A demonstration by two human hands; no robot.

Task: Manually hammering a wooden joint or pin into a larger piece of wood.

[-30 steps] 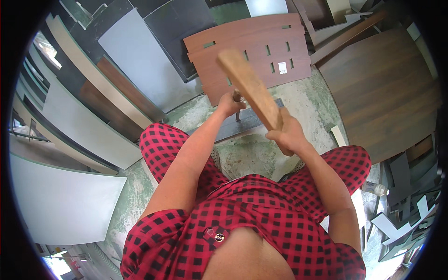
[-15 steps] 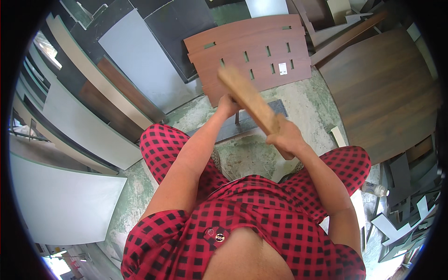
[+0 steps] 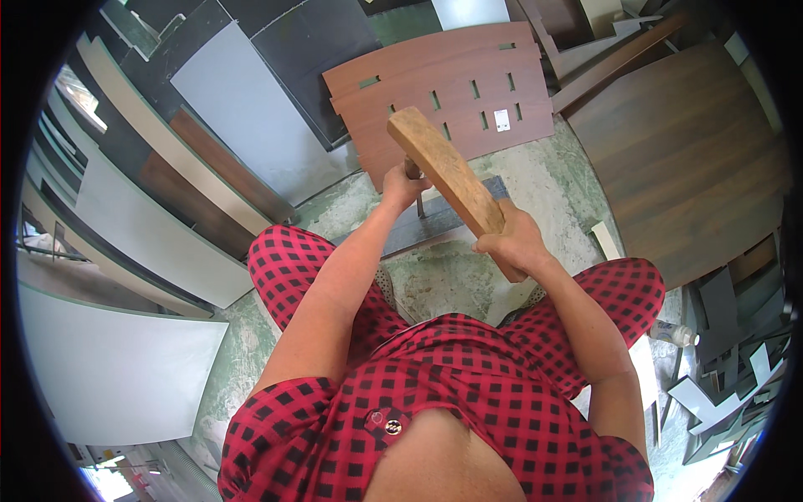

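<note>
Chiselling seems the step in hand: the left hand (image 3: 401, 188) is closed around an upright chisel (image 3: 421, 207) over the dark grey board (image 3: 452, 221), which lies on the floor (image 3: 439, 280); the right hand (image 3: 514, 238) grips a slanted wooden billet (image 3: 450, 171). Striking next likely calls for a steady chisel.

The mottled floor (image 3: 443, 289) bears a dark grey board (image 3: 406, 231) and a pale strip (image 3: 604, 240).

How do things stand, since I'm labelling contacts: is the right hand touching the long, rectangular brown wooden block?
Touching. The head view shows the right hand closed around the brown wooden block near its lower end, thumb across it.
</note>
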